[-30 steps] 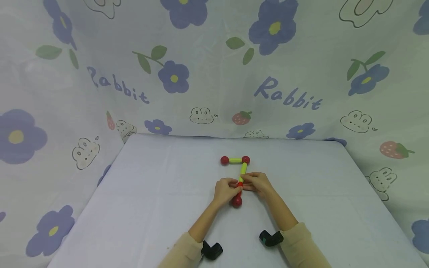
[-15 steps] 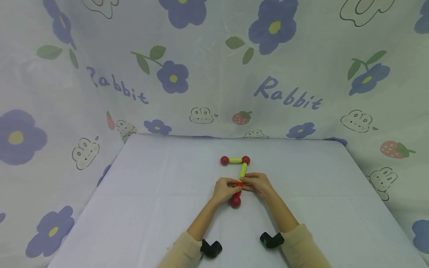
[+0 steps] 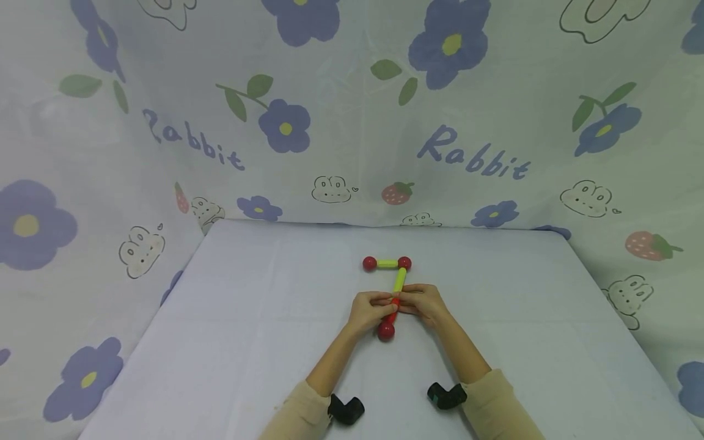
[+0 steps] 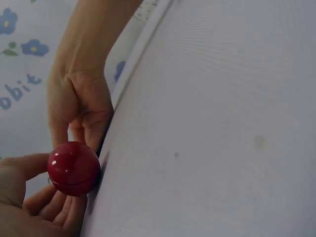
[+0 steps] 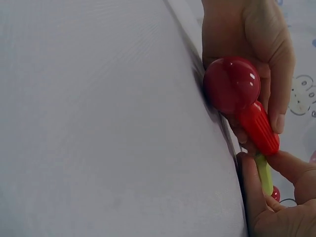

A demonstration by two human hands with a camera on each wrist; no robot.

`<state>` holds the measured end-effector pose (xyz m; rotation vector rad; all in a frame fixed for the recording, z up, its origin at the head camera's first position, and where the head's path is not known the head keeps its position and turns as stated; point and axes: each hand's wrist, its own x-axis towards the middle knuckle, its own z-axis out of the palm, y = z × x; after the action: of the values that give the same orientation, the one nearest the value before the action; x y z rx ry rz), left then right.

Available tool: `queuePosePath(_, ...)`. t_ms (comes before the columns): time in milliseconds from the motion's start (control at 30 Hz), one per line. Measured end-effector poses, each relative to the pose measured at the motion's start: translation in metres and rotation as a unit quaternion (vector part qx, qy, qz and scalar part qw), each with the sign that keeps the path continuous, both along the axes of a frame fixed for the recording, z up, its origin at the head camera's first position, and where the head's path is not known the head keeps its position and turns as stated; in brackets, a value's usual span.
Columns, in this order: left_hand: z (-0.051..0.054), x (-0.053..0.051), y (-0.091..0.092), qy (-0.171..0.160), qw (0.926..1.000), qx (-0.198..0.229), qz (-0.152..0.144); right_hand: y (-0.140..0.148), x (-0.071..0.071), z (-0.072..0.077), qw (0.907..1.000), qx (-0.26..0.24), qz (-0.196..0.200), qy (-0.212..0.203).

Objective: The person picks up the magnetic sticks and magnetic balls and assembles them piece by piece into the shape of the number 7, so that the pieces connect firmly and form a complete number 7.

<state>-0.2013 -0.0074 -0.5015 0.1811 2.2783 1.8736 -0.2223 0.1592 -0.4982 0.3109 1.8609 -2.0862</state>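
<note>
In the head view my left hand [image 3: 367,313] holds a ribbed red rod [image 5: 259,129] between thumb and fingers. A glossy red ball [image 3: 386,331] sits on the rod's near end. My right hand [image 3: 426,302] pinches a yellow-green rod [image 3: 399,280] close to where it meets the red rod; fingers partly hide that join. The yellow-green rod runs up to a second red ball [image 3: 404,263]. From there another yellow-green rod [image 3: 387,264] leads left to a third red ball [image 3: 370,263]. The left wrist view has the near ball [image 4: 74,168] covering the rods behind it.
The pieces lie on a table with a white cover [image 3: 264,342]. Behind and beside it hangs a patterned cloth [image 3: 352,122] with flowers and rabbits. A black angled device [image 3: 348,410] is at the left wrist, and another black device [image 3: 447,396] at the right.
The near red ball and red rod have swung slightly left, and the red rod now lines up more with the yellow-green one. Both hands keep their hold almost in place.
</note>
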Motion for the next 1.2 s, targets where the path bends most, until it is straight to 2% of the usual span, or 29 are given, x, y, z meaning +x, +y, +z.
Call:
queuePosePath(67, 0.0006, -0.0002, 0.0006, -0.001, 1.0, 0.008, 0.0, 0.0007, -0.0001, -0.0009, 1.0, -0.001, 0.0, 0.0)
queuePosePath(500, -0.0025, -0.0008, 0.0023, -0.003, 0.9998, -0.007, 0.02, 0.0, -0.0005, 0.0004, 0.9999, -0.002, -0.001, -0.011)
queuePosePath(667, -0.0043, -0.0007, 0.0033, 0.003, 0.9995, -0.018, 0.025, 0.0014, -0.0006, -0.0007, 0.9999, -0.005, 0.002, -0.011)
queuePosePath(867, -0.0038, 0.0008, 0.0032, 0.025, 0.9985, -0.036, 0.034, 0.0017, -0.0008, -0.002, 0.9999, -0.008, -0.001, -0.01)
queuePosePath(1200, -0.0043, 0.0017, 0.0008, 0.024, 0.9991, -0.002, 0.035, 0.0011, -0.001, -0.0036, 0.9999, 0.007, 0.001, -0.012)
